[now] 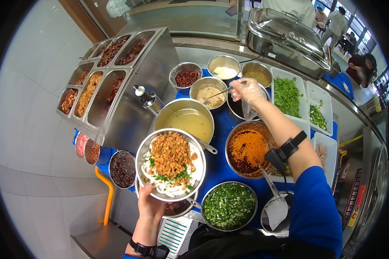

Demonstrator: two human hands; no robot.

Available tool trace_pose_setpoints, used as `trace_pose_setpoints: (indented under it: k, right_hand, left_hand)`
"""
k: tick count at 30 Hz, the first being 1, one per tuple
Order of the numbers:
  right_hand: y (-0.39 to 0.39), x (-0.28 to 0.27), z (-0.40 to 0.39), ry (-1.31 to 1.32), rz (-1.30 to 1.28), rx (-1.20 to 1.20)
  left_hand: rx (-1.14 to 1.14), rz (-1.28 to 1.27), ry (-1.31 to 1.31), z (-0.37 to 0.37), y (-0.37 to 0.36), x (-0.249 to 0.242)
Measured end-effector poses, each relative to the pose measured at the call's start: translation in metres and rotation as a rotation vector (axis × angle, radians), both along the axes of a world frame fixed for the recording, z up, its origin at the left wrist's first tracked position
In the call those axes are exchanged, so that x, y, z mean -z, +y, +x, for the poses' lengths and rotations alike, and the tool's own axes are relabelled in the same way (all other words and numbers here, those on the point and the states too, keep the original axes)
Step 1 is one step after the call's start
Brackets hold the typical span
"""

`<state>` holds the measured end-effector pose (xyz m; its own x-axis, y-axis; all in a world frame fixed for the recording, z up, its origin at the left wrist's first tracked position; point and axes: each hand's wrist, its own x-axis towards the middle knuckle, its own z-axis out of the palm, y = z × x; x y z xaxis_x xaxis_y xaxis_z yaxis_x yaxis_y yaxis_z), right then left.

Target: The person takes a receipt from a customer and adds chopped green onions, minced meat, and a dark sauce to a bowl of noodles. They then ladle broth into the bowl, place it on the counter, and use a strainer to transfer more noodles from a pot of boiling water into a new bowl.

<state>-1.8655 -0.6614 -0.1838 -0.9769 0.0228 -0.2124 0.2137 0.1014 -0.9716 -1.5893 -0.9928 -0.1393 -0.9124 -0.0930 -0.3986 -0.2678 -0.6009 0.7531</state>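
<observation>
My left hand (150, 203) grips the near rim of a steel bowl (139, 169) of white noodles topped with brown minced topping (170, 152) and chopped greens. In a clear plastic glove, my right hand (245, 91) is closed on the handle of a small metal spoon (216, 95). The spoon's tip is in a steel bowl of pale tan powder (208, 94). Beneath the right hand is a bowl of dark contents (237, 108), partly hidden. A pot of yellowish broth (186, 123) stands just beyond the noodle bowl.
Steel trays of cooked toppings (89, 93) stand at the left beside a pump bottle (148, 99). Chili oil (248, 146) and chopped scallions (229, 206) are in bowls at the right and front. White tubs of greens (288, 96) and a chafing dish (289, 39) lie beyond. People are in the background.
</observation>
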Motion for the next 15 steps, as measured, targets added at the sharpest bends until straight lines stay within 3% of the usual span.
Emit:
trace_pose_setpoints:
  k: [4,15]
  right_hand:
    - [0.018,-0.039,0.016,0.072,-0.106,0.040]
    - [0.029,-0.194,0.134,0.242,-0.005,-0.059]
  left_hand:
    - [0.010,0.027,0.014,-0.009,0.006,0.002]
    - [0.053,0.150,-0.027,-0.044,0.023,0.015]
